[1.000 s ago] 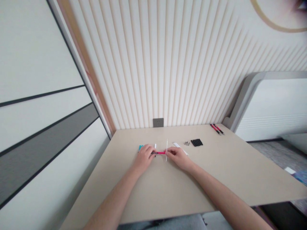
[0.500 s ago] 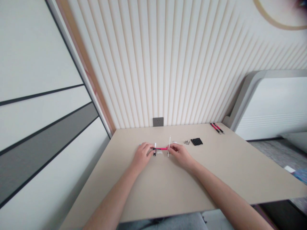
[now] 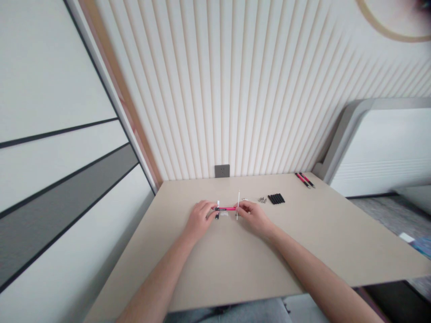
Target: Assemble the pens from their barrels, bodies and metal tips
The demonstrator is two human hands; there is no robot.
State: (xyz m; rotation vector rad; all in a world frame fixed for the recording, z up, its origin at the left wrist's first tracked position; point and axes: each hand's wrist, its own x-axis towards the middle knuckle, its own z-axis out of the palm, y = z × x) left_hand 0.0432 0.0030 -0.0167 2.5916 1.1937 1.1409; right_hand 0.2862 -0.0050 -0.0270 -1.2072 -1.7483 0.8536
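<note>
A red and black pen [image 3: 229,208] lies level between my two hands, just over the table. My left hand [image 3: 198,218] pinches its black end. At the red end, the fingers of my right hand [image 3: 253,215] are closed, and they also hold a thin white pen refill [image 3: 239,198] that crosses the pen. Which fingers grip the pen and which the refill I cannot tell. Beneath the pen are several small white pieces [image 3: 224,214] and a black piece [image 3: 217,216], partly covered. More small clear or white pieces show behind my right fingertips.
Right of my hands are small metallic parts [image 3: 262,200] and a row of several black tubes [image 3: 276,198]. Two red and black pens [image 3: 303,180] lie at the table's back right. A ribbed wall with a dark socket [image 3: 222,171] stands behind the beige table [image 3: 222,264].
Both hands stay nearly in place with the pen and the refill. The right hand and the refill have shifted very slightly to the right.
</note>
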